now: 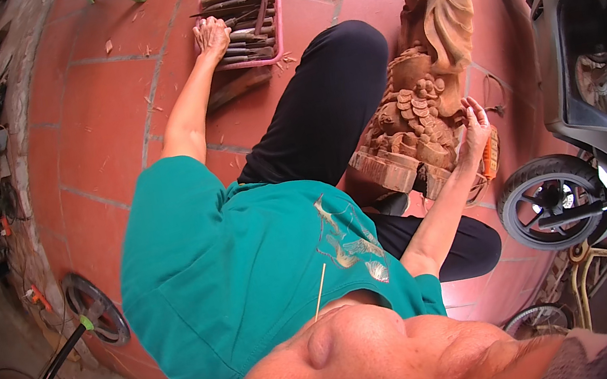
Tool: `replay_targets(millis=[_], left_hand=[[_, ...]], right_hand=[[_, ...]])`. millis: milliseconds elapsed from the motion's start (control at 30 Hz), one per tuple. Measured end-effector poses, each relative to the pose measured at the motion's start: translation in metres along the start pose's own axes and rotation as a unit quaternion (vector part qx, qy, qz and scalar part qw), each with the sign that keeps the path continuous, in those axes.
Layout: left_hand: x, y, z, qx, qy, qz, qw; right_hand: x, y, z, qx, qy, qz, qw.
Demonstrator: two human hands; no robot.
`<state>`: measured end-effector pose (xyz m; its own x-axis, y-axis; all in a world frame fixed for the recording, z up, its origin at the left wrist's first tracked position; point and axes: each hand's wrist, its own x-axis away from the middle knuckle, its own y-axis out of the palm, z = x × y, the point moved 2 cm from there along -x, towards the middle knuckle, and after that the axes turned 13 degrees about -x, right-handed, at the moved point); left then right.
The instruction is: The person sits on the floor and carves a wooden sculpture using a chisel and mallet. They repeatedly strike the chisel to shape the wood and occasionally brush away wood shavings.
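From my remote seat I see a brown wooden carving [421,77] on the red tiled floor [103,94], right of the dark trouser leg [320,98], and I judge the shaping to be well along. Robe folds are cut into the far half, and the near half is crowded with rounded lumps and overlapping coin-like discs. What seems left is finer work: the surface looks raw and matt, with no coating that I can make out, and the base end is blocky. Pale shavings [108,45] lie on the tiles to the left.

The carving's long axis runs from the far end, leaning right, down to the near end, leaning left. Its narrow head end points far, away from the wearer, while its broad base faces near. The fisheye bends things here, so I can't fairly say whether it lies flat or is propped up.

My wearer's left hand [212,36] is at the left edge of a pink basket [279,10] full of hand tools [247,37], fingers curled in; I cannot tell whether they grip one. The right hand [476,127] is raised at the carving's near right side, fingers loosely bent and slightly parted, with nothing visible in them. An orange-handled item [489,157] sits just beside that wrist.
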<state>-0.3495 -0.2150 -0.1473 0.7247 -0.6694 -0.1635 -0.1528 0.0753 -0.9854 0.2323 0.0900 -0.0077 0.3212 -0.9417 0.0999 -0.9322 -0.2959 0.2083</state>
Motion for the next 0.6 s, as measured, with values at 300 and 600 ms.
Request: replay_targets(millis=[300, 600], left_hand=[[-0.023, 0.013, 0.011, 0.079, -0.079, -0.131, 0.985], [-0.018, 0.027, 0.0, 0.098, -0.037, -0.132, 0.986]], right_hand=[[0.0, -0.003, 0.001, 0.007, -0.012, 0.008, 1.0], [0.002, 0.004, -0.001, 0.006, -0.01, -0.003, 1.0]])
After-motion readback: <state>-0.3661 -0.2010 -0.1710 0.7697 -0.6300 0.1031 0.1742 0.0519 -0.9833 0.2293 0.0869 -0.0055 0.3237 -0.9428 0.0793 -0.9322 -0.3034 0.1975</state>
